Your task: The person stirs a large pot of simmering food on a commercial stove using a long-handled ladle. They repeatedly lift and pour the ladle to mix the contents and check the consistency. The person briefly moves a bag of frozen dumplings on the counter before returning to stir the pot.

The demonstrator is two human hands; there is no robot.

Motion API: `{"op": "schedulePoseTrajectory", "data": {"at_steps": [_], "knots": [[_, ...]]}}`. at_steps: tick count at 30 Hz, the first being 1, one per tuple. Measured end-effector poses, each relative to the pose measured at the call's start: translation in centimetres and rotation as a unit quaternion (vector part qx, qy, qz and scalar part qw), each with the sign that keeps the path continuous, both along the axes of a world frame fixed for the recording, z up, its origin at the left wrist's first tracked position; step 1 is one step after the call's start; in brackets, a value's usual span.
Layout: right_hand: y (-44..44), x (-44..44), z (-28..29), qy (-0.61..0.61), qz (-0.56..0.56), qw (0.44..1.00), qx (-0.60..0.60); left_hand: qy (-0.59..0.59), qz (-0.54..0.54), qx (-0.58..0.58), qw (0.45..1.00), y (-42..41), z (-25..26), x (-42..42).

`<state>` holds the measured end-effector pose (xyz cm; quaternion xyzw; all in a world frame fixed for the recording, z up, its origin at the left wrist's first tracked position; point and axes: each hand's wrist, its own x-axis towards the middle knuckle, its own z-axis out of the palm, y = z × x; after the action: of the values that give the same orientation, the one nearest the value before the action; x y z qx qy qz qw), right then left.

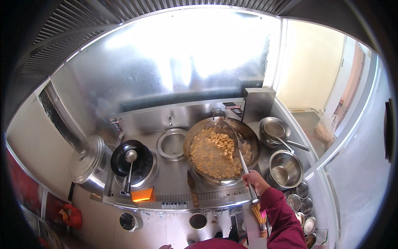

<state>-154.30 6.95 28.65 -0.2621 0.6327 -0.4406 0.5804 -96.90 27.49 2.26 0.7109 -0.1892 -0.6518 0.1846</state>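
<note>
My right hand (pixel 256 180) grips the steel handle of a long wok spatula (pixel 243 161). Its head rests inside a large wok (pixel 255 141), near the far rim, partly hidden by food. Pale brown chunks of food (pixel 223 143) in bubbling liquid fill much of the wok. Some chunks are heaped above the liquid beside the spatula. The wok sits over the right burner of a stainless steel range (pixel 168 183). Only a sliver of my left hand (pixel 166 246) shows at the bottom edge, low in front of my body, and its fingers are mostly cut off.
Left on the range is a black wok (pixel 119 158) holding a ladle (pixel 131 156). Between the woks is a round basin (pixel 171 146) below a faucet (pixel 170 119). Strainers (pixel 273 129), a steel pot (pixel 286 165) and a bamboo brush (pixel 260 219) lie right. A lidded pot (pixel 87 158) stands left.
</note>
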Motion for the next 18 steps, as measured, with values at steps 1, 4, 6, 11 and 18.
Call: {"op": "schedulePoseTrajectory", "data": {"at_steps": [1,4,6,11,18], "knots": [[0.4,0.7,0.7,0.026,0.007,1.000,-0.010,0.003,0.001,-0.004,1.000,-0.1,-0.2,0.1],[1.6,1.7,2.7,0.072,0.038,0.996,-0.027,0.007,-0.010,-0.005,1.000,-0.9,-0.4,0.0],[2.4,2.3,3.8,0.103,0.049,0.993,-0.041,0.013,-0.010,0.003,1.000,-1.5,-0.6,-0.1],[2.9,2.3,5.3,0.082,0.055,0.994,-0.054,0.033,0.000,0.009,0.999,-2.3,-1.2,-0.1],[2.5,-1.3,2.5,0.151,-0.036,0.985,-0.078,0.010,-0.030,-0.009,0.999,-3.5,-0.6,-1.0]]}}
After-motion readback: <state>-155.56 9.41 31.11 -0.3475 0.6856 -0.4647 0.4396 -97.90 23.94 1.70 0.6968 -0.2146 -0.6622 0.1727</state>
